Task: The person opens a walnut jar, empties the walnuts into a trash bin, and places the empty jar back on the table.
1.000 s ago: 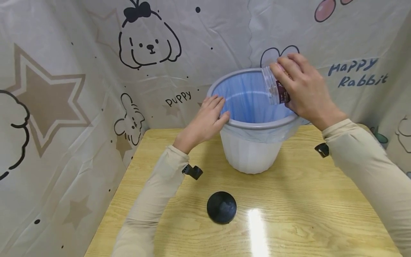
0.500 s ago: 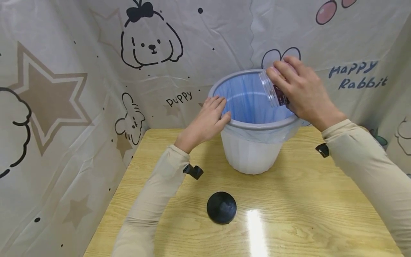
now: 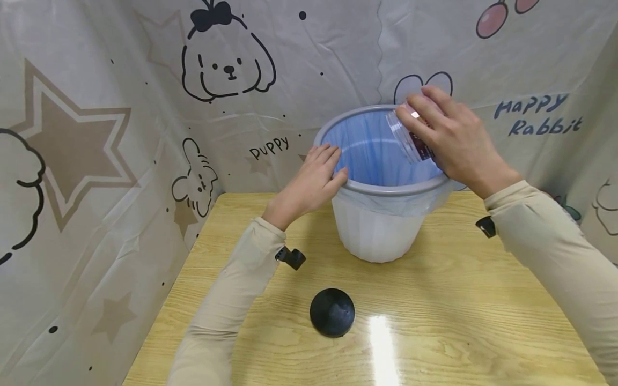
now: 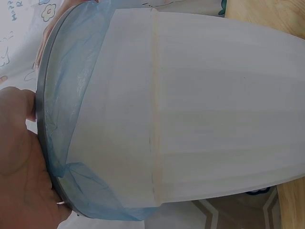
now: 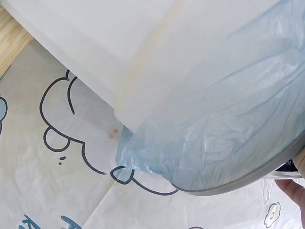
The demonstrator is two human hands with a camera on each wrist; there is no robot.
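- Your right hand [image 3: 451, 140] has its grip curled round a clear plastic jar [image 3: 409, 135], tipped mouth-down and leftward over the open bin [image 3: 386, 187].
- The jar sits above the bin's right rim, mouth inside the ring of the blue liner [image 3: 372, 150]. I can't tell whether anything is left inside it.
- Your left hand [image 3: 309, 185] rests on the near-left rim, fingers fairly straight along the edge, thumb against the outside. It steadies the bin rather than clamping it.
- From the left wrist view, your palm [image 4: 21, 171] is pressed right against the grey rim ring [image 4: 45, 95], with the liner folded over the white wall.
- My read: keep the jar mouth well inside the rim so nothing drops onto the worktop [image 3: 434, 311].
- Hold that left-hand pressure even; the bin looks light and could slide or tip if nudged.
- Watch the liner's folded edge, which could pull loose under a hand.
- The black lid [image 3: 332, 312] lies flat on the worktop in front of the bin, well apart from both hands.
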